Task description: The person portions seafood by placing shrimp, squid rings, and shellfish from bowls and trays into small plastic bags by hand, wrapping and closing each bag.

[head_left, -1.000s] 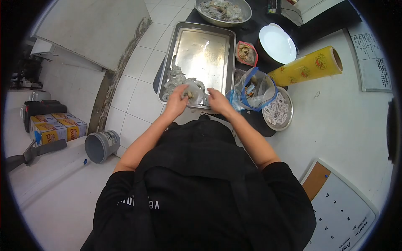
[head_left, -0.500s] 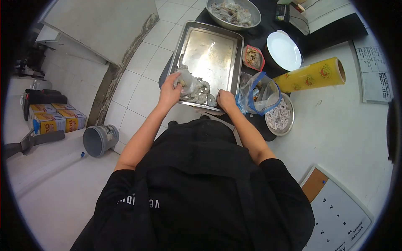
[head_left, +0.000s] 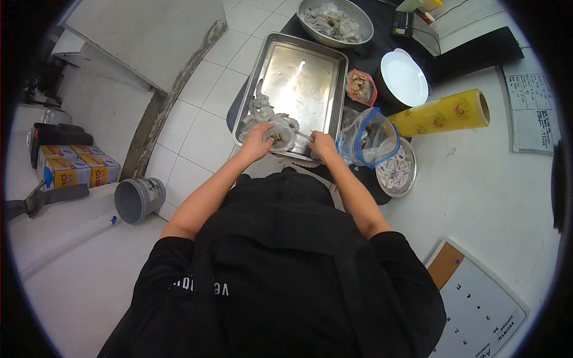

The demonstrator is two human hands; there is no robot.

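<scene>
My left hand (head_left: pixel 260 142) is closed around a small clear plastic bag (head_left: pixel 285 138) with brownish food pieces inside, held over the near edge of a metal tray (head_left: pixel 342 77). Closed to a pinch, my right hand (head_left: pixel 323 145) grips the bag's drawn-out end, which stretches between the two hands. Grey, glossy seafood pieces (head_left: pixel 261 107) lie in the tray's near left part, beside and beyond my left hand. Fingers hide part of the bag. Just right of my right hand stands an open zip bag (head_left: pixel 377 138) with a blue seal.
Right of the tray are a red-edged food bag (head_left: pixel 361 87), a white oval dish (head_left: pixel 403 76), a yellow wrap roll (head_left: pixel 441 113) and a bowl of pale rings (head_left: pixel 396 172). Beyond it stands a large metal bowl (head_left: pixel 365 34) of bagged food. A grey bucket (head_left: pixel 132 201) lies left.
My left hand has moved right and toward me with the bag, close to my right hand. The bag's end now shows stretched between them. More seafood shows at the tray's left side.
</scene>
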